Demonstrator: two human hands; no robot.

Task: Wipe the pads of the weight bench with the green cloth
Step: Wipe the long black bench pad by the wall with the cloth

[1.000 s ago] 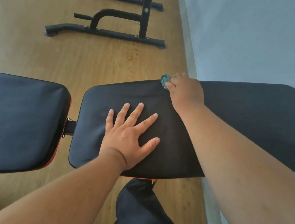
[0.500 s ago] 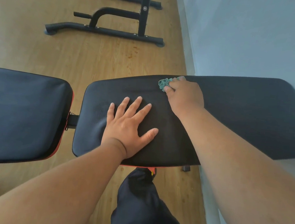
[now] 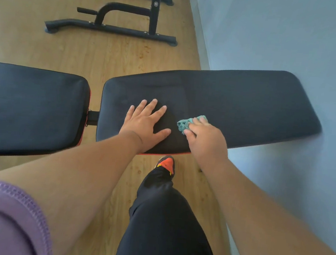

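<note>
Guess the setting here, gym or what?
Likely a home gym or small workout room: a padded weight bench, a black steel rack base on the wood-look floor, beside a plain wall.

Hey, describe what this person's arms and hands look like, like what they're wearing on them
Both forearms are bare, with no watch, bracelet, rings or gloves showing on the left hand or the right hand. A purple sleeve with a stitched hem covers the left upper arm. The right arm shows no sleeve within the frame.
</note>
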